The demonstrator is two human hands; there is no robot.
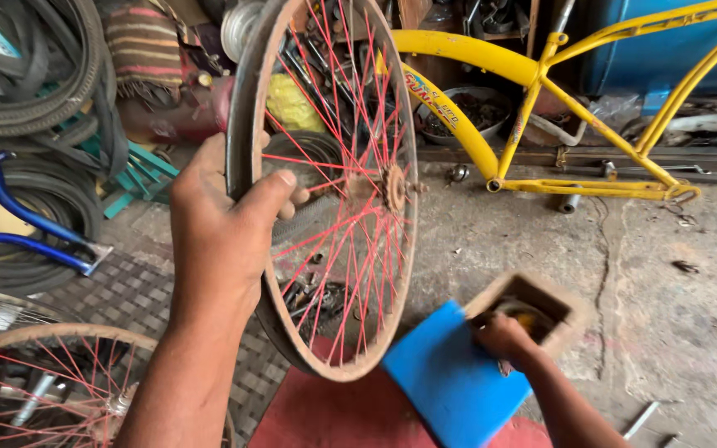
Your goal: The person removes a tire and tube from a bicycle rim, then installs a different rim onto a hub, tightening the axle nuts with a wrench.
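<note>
- Head view: left hand (221, 220) is clamped on the rim of a red-spoked wheel (329, 187), held upright over the red mat (325, 415).
- Right hand (504, 338) reaches into a small open box (570, 309) — fingers hidden, grip unclear — beside a blue pad (450, 382).

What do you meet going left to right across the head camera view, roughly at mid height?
Stacked black tyres → blue bicycle frame → left hand gripping the red-spoked wheel rim → rusty hub → yellow bicycle frame.
</note>
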